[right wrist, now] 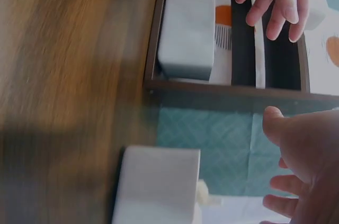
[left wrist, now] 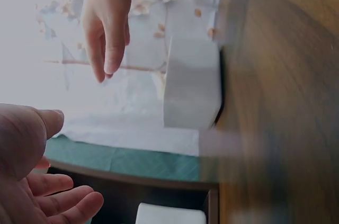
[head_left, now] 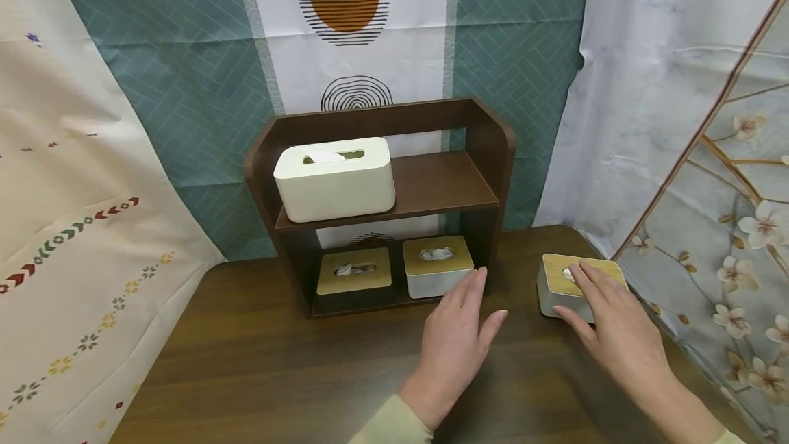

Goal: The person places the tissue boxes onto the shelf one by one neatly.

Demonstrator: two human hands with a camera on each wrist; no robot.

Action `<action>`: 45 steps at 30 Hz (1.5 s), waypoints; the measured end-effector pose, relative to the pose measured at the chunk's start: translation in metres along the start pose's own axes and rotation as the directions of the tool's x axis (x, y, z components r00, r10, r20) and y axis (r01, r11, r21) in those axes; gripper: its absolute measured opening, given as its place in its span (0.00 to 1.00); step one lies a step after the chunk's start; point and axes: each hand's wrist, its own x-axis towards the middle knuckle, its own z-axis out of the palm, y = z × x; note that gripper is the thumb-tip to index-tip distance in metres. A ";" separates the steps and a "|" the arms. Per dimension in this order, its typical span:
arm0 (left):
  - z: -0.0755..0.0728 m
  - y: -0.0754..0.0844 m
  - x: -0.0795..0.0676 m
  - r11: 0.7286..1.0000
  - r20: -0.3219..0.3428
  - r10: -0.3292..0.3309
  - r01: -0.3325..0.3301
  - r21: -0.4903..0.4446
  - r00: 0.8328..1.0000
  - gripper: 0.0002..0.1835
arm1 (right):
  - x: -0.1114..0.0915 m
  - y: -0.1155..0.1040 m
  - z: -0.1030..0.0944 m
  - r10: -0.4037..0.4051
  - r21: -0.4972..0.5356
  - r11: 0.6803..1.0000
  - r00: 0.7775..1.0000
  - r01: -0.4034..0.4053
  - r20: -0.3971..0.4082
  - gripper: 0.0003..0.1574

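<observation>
My right hand (head_left: 616,327) hovers over a tissue box (head_left: 555,301) with white sides and a wooden lid, at the right of the table. Its fingers are extended; in the right wrist view they appear apart from that box (right wrist: 156,187). My left hand (head_left: 453,338), fingers straight and thumb spread, holds nothing in front of the brown shelf (head_left: 437,180). Nearest to it is a second wooden-lidded tissue box (head_left: 428,284) on the lower level. Beside that stands a similar box (head_left: 331,284) in shadow. A larger cream tissue box (head_left: 335,190) occupies the upper level's left side.
The dark wooden table (head_left: 259,375) extends in front of the shelf. A patterned green and white cloth (head_left: 185,108) hangs behind it. Flowered fabric (head_left: 733,279) borders the table's right edge, and a cream embroidered cloth (head_left: 80,225) borders the left.
</observation>
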 end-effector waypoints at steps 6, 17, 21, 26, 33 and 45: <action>0.015 0.012 0.006 0.999 0.111 -0.050 0.050 -0.006 0.993 0.39 | -0.005 0.017 -0.004 0.055 -0.021 0.998 0.998 -0.055 0.033 0.51; 0.051 0.024 0.020 1.000 0.165 -0.020 0.022 -0.012 0.986 0.37 | -0.019 0.047 -0.003 0.093 -0.019 0.996 0.996 -0.093 0.012 0.48; 0.062 0.028 0.024 1.000 0.176 -0.022 0.024 -0.009 0.984 0.36 | -0.024 0.056 -0.002 0.121 -0.024 0.992 0.992 -0.120 0.024 0.50; 0.073 0.035 0.032 1.000 0.179 -0.012 0.009 0.013 0.984 0.36 | -0.029 0.068 -0.001 0.160 -0.031 0.987 0.986 -0.158 0.052 0.52; 0.089 0.043 0.041 0.999 0.198 -0.031 0.026 0.029 0.980 0.36 | -0.036 0.083 -0.001 0.260 -0.041 0.965 0.955 -0.257 0.144 0.53; 0.109 0.047 0.049 0.998 0.240 -0.055 0.049 0.030 0.969 0.35 | -0.043 0.104 0.001 0.352 -0.057 0.936 0.910 -0.348 0.220 0.55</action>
